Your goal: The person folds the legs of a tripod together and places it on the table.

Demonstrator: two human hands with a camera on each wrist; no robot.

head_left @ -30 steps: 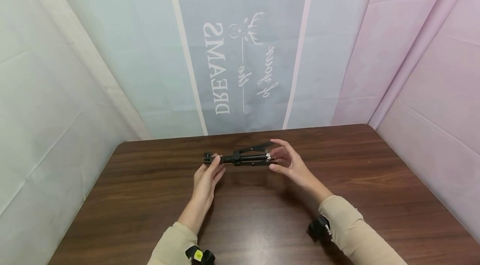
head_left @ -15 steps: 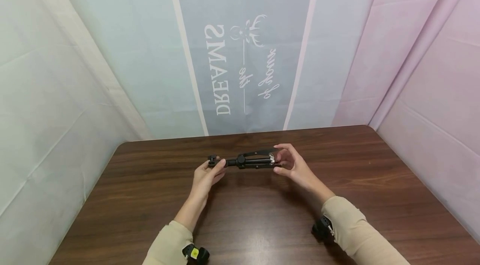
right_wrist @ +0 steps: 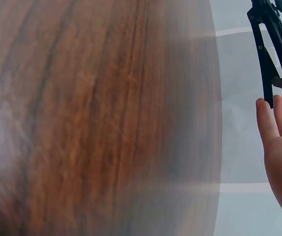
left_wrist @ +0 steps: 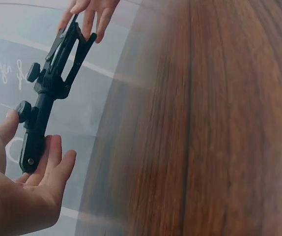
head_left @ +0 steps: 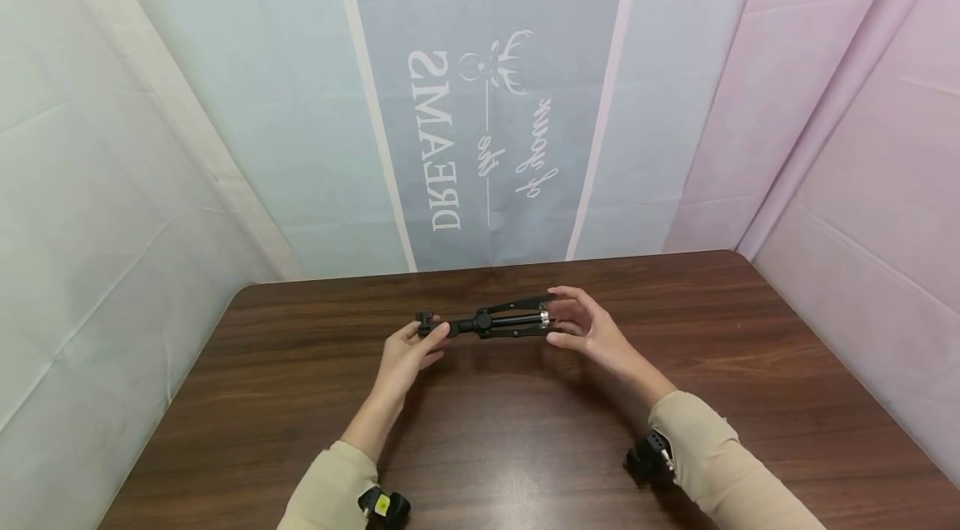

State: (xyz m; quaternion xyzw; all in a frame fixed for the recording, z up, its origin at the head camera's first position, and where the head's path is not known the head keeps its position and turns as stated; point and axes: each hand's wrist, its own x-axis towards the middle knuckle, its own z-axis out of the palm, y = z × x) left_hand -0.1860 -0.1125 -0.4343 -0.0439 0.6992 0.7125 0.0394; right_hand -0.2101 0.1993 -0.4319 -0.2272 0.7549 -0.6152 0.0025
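Note:
A black mini tripod (head_left: 484, 322) is held level above the table, its knobbed head to the left and its legs to the right, spread slightly around a centre column with a silver end. My left hand (head_left: 405, 357) grips the head end between thumb and fingers; the left wrist view shows two side knobs on the tripod (left_wrist: 43, 103), the thumb by the lower one. My right hand (head_left: 591, 337) curls its thumb and fingers about the leg tips. In the right wrist view, two fingertips touch the end of one tripod leg (right_wrist: 265, 69).
Below the hands lies a dark wood-grain table (head_left: 495, 430) with rounded far corners. Behind it hangs a pale cloth backdrop (head_left: 480, 5) with mirrored lettering, and cloth walls stand at both sides. Each wrist wears a small black camera (head_left: 384, 507).
Both hands and the tripod have shifted a little to the right and lower in the head view since a second ago. Over the last half second they have stayed almost still.

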